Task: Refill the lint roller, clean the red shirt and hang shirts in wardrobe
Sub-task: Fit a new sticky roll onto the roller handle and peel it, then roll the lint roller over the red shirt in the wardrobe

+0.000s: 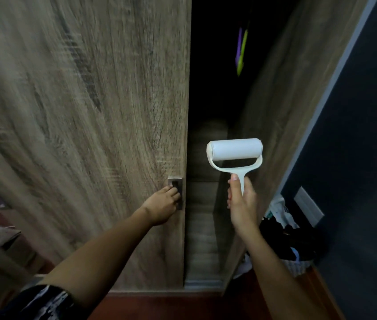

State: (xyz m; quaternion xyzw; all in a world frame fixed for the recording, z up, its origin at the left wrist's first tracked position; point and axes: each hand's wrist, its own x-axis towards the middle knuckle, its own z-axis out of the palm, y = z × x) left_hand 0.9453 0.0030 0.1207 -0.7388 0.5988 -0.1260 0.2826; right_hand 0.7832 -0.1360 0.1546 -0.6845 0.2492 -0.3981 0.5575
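The lint roller (pixel 234 150) is held tight in the right hand (pixel 243 204), roll above the fist. The door handle (pixel 175 181) is hooked by the left hand (pixel 163 205).

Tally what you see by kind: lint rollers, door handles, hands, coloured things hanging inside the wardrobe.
Lint roller: 1
Recessed door handle: 1
Hands: 2, left hand, right hand
Hanging things, blurred: 2, purple one, green one
Total: 6
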